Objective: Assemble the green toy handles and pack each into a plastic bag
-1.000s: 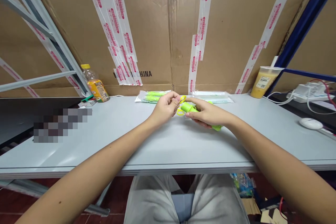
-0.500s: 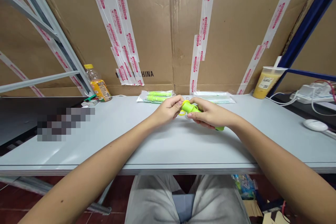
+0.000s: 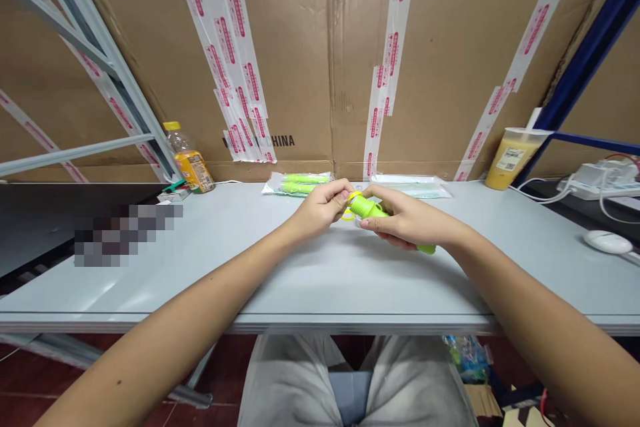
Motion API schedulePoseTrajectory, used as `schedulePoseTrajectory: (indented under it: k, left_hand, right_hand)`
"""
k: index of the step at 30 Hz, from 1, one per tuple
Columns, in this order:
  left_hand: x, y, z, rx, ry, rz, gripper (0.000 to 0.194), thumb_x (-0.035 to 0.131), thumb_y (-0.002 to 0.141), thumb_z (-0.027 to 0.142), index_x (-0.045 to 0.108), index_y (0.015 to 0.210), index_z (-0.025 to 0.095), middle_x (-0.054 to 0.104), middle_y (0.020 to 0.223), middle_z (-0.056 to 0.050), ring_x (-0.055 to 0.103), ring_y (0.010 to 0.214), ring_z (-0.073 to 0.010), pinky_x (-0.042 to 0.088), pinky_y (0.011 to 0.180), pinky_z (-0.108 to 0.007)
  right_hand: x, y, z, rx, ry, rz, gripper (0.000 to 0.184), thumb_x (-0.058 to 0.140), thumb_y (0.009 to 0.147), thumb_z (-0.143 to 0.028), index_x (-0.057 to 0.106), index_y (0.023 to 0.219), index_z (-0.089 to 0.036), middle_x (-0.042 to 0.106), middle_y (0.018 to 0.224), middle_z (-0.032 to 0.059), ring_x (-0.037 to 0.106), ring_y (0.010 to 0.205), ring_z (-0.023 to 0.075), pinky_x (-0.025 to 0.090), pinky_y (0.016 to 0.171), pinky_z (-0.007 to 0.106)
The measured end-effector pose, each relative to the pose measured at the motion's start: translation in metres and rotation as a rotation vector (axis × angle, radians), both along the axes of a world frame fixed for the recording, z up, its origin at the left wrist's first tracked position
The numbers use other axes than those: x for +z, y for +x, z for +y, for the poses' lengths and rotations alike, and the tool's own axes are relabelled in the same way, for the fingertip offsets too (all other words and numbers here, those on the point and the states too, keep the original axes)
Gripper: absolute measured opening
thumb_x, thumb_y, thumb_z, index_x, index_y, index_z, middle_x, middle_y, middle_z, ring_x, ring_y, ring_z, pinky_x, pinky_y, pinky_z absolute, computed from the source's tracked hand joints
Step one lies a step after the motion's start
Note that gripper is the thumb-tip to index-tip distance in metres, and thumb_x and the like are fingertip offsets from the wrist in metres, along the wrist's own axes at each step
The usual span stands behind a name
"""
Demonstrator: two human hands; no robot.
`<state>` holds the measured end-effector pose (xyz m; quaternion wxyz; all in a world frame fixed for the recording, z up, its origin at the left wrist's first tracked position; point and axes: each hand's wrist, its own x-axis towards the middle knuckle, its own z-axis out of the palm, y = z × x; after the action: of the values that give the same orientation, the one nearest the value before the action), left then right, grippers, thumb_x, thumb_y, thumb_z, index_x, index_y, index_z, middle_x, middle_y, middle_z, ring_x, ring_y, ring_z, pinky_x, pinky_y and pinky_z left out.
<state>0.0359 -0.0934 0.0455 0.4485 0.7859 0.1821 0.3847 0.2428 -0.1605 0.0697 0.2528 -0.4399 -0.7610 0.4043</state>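
My right hand [image 3: 403, 213] is wrapped round a bright green plastic tube [image 3: 369, 209] with a ribbed, threaded end that points left. The tube's lower end sticks out below my palm. At the ribbed end sits a yellow ring [image 3: 355, 195], and my left hand [image 3: 325, 210] pinches it between thumb and fingers. Whether the ring is fully around the tube I cannot tell, since my fingertips partly cover it. Just under my hands, another yellow ring [image 3: 348, 215] lies on the table, with clear small pieces beside it, partly hidden.
Behind my hands lie a clear packet of green pieces [image 3: 305, 181] and a second clear packet [image 3: 413, 185]. A drink bottle [image 3: 194, 163] stands at left, a yellow drink cup [image 3: 515, 160] at right. A white mouse [image 3: 607, 241] and power strip [image 3: 603, 180] are far right. Cardboard [image 3: 295, 67] walls the back.
Both hands keep nearly the same hold on the tube and ring. The tube and my right hand have shifted slightly right, along with a small rightward shift of the view.
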Motion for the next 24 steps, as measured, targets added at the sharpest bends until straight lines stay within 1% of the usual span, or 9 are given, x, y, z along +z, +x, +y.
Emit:
schedulePoseTrajectory:
  k: [3,5,9,12,14,18,21,24]
  left_hand:
    - [-0.001,-0.001,0.003,-0.036,-0.049,0.056,0.044,0.058,0.089,0.060,0.051,0.078,0.017,0.036,0.056,0.007,0.031,0.046,-0.0066,0.024,0.044,-0.021]
    - [-0.002,-0.002,0.005,-0.063,-0.086,0.069,0.045,0.059,0.088,0.060,0.050,0.077,0.017,0.036,0.055,0.007,0.032,0.045,-0.0064,0.024,0.044,-0.021]
    - [-0.003,-0.003,0.007,-0.088,-0.172,0.020,0.043,0.063,0.086,0.058,0.052,0.079,0.017,0.033,0.053,0.008,0.028,0.045,-0.0063,0.027,0.045,-0.021]
    - [-0.001,-0.003,0.006,-0.102,-0.217,0.014,0.042,0.065,0.085,0.057,0.052,0.079,0.017,0.031,0.053,0.009,0.026,0.046,-0.0061,0.025,0.046,-0.021]
    - [0.001,-0.004,0.005,-0.117,-0.249,0.026,0.042,0.066,0.084,0.057,0.052,0.079,0.017,0.030,0.052,0.009,0.024,0.045,-0.0059,0.023,0.046,-0.021]
    - [0.005,-0.007,0.005,-0.158,-0.311,0.071,0.043,0.068,0.082,0.057,0.051,0.075,0.017,0.028,0.051,0.009,0.022,0.045,-0.0056,0.020,0.047,-0.022]
    - [0.006,-0.009,0.006,-0.176,-0.318,0.099,0.044,0.068,0.082,0.057,0.052,0.075,0.017,0.029,0.051,0.009,0.022,0.045,-0.0056,0.020,0.047,-0.022]
    - [0.007,-0.009,0.007,-0.178,-0.310,0.102,0.044,0.068,0.082,0.058,0.052,0.075,0.017,0.030,0.051,0.008,0.023,0.046,-0.0060,0.020,0.047,-0.022]
  right_hand:
    - [-0.001,0.001,0.001,0.070,-0.073,0.011,0.047,0.064,0.089,-0.040,0.042,0.129,-0.028,0.061,0.070,-0.0057,0.048,0.039,0.0075,0.034,0.033,0.017]
    - [-0.002,0.001,0.002,0.106,-0.105,0.032,0.050,0.064,0.089,-0.040,0.040,0.131,-0.028,0.062,0.070,-0.0060,0.048,0.039,0.0075,0.034,0.032,0.017]
    - [-0.004,0.001,0.005,0.088,-0.095,0.041,0.041,0.062,0.091,-0.043,0.042,0.121,-0.026,0.061,0.070,-0.0064,0.047,0.038,0.0071,0.034,0.032,0.017]
    - [-0.006,0.002,0.007,0.078,-0.086,0.026,0.035,0.061,0.091,-0.044,0.042,0.113,-0.025,0.060,0.070,-0.0061,0.047,0.040,0.0072,0.033,0.032,0.017]
    - [-0.006,0.002,0.007,0.092,-0.080,0.018,0.035,0.061,0.092,-0.044,0.041,0.114,-0.025,0.060,0.070,-0.0062,0.047,0.040,0.0073,0.033,0.032,0.017]
    - [-0.006,0.000,0.005,0.118,-0.042,-0.019,0.041,0.060,0.092,-0.045,0.039,0.122,-0.027,0.060,0.072,-0.0066,0.048,0.040,0.0072,0.034,0.033,0.017]
    - [-0.007,-0.001,0.005,0.132,-0.010,-0.051,0.037,0.059,0.092,-0.045,0.039,0.116,-0.025,0.059,0.072,-0.0061,0.047,0.041,0.0071,0.033,0.033,0.017]
    - [-0.008,-0.003,0.004,0.100,0.011,-0.054,0.032,0.057,0.093,-0.046,0.039,0.110,-0.025,0.059,0.070,-0.0063,0.047,0.040,0.0072,0.032,0.033,0.017]
